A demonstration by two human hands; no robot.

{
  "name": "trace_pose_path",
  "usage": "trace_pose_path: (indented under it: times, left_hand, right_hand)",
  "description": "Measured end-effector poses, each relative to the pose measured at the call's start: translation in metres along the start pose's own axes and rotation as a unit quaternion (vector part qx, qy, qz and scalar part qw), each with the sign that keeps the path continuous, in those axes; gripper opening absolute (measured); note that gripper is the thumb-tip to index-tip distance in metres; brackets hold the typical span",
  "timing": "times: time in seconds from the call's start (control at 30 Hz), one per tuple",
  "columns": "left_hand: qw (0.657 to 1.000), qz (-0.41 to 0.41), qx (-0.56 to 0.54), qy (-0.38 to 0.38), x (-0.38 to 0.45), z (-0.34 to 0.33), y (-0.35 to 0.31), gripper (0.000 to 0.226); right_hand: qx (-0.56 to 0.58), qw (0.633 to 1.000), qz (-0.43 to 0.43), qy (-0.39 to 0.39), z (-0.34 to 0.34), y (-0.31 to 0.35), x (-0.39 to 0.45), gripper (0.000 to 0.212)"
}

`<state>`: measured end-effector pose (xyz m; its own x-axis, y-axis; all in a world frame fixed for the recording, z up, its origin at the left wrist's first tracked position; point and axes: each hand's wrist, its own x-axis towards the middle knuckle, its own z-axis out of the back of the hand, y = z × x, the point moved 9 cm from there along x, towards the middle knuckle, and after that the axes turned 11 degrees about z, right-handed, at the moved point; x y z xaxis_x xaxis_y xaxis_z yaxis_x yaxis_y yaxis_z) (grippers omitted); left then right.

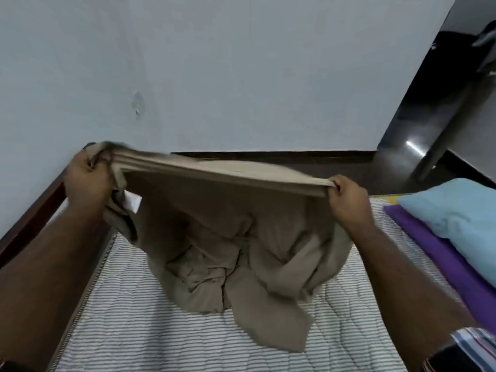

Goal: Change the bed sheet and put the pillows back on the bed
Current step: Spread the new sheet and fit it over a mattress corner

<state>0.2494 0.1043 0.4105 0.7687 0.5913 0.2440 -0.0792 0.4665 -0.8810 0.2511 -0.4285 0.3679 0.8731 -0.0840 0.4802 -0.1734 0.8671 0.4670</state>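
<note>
- Bed frame (32, 216): dark wood rail along the left side, against the pale wall (214, 63); to be cleared by the sheet's overhang on that side.
- Left hand (87, 177): fingers curled tight round a bunched corner of the sheet, held up above the rail. Best slid out along the hem to find the true corner before spreading.
- Bed sheet (222, 232): tan, part-folded, top edge stretched taut between both hands, lower folds sagging in a heap onto the mattress. Judged step: opening out the fresh sheet. Best lifted higher and shaken so the folds drop free, not dragged.
- Mattress (161, 331): striped, quilted, bare; sheet to be centred on it with even overhang.
- Right hand (346, 194): fingers and thumb pinching the other end of the folded edge. Grip to be kept level with the left.
- Purple cloth (442, 253): at the right edge of the mattress, under the pillow.
- Pillow (456, 210): light blue, on the purple cloth; likely to need moving aside before the sheet reaches that side.
</note>
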Motion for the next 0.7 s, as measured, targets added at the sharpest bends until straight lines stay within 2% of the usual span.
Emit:
trace_pose_path:
  times: [0.07,0.13,0.17,0.2,0.27,0.3,0.33,0.37,0.4,0.47,0.53,0.6,0.67,0.7]
  left_hand:
    - [0.997,0.054,0.056,-0.009,-0.003,0.001,0.02,0.026]
    - [0.997,0.049,0.042,0.04,-0.02,-0.025,0.016,0.047]
    - [0.993,0.03,0.014,0.112,-0.039,-0.053,0.001,0.062]
    - [0.976,0.01,-0.017,0.216,-0.07,-0.088,-0.017,0.075]
    - [0.913,-0.079,0.007,0.4,-0.146,-0.152,-0.056,0.097]
    - [0.885,-0.104,0.038,0.451,-0.176,-0.174,-0.067,0.094]
    - [0.869,-0.11,0.05,0.48,-0.19,-0.191,-0.068,0.074]
    - [0.87,-0.103,0.069,0.478,-0.19,-0.197,-0.067,0.046]
    - [0.881,-0.101,0.076,0.456,-0.185,-0.197,-0.072,0.031]
    - [0.899,-0.081,0.034,0.429,-0.169,-0.194,-0.074,0.03]
    - [0.909,-0.063,-0.064,0.406,-0.164,-0.186,-0.086,0.015]
    - [0.912,-0.036,-0.152,0.38,-0.16,-0.177,-0.097,0.014]
    - [0.909,-0.008,-0.216,0.358,-0.154,-0.169,-0.108,0.013]
    - [0.909,0.006,-0.24,0.34,-0.148,-0.163,-0.11,0.011]
  right_hand:
    - [0.037,0.999,0.0,-0.01,-0.008,0.0,-0.014,0.013]
    - [0.089,0.995,0.03,0.014,-0.022,0.028,-0.019,0.015]
    - [0.132,0.989,0.05,0.052,-0.035,0.049,-0.019,0.017]
    - [0.174,0.978,0.071,0.094,-0.048,0.072,-0.02,0.018]
    - [0.25,0.952,0.097,0.151,-0.067,0.116,-0.024,0.017]
    - [0.283,0.941,0.098,0.158,-0.071,0.132,-0.024,0.011]
    - [0.318,0.931,0.094,0.152,-0.073,0.142,-0.024,0.003]
    - [0.344,0.926,0.08,0.136,-0.072,0.143,-0.023,0.005]
    - [0.369,0.92,0.066,0.114,-0.071,0.137,-0.023,0.012]
    - [0.386,0.918,0.045,0.082,-0.064,0.119,-0.031,0.027]
    - [0.356,0.929,0.018,0.098,-0.078,0.093,-0.053,0.033]
    - [0.268,0.954,0.007,0.137,-0.101,0.069,-0.086,0.03]
    - [0.167,0.977,-0.014,0.134,-0.121,0.036,-0.111,0.02]
    - [0.133,0.981,-0.05,0.133,-0.127,0.013,-0.121,0.026]
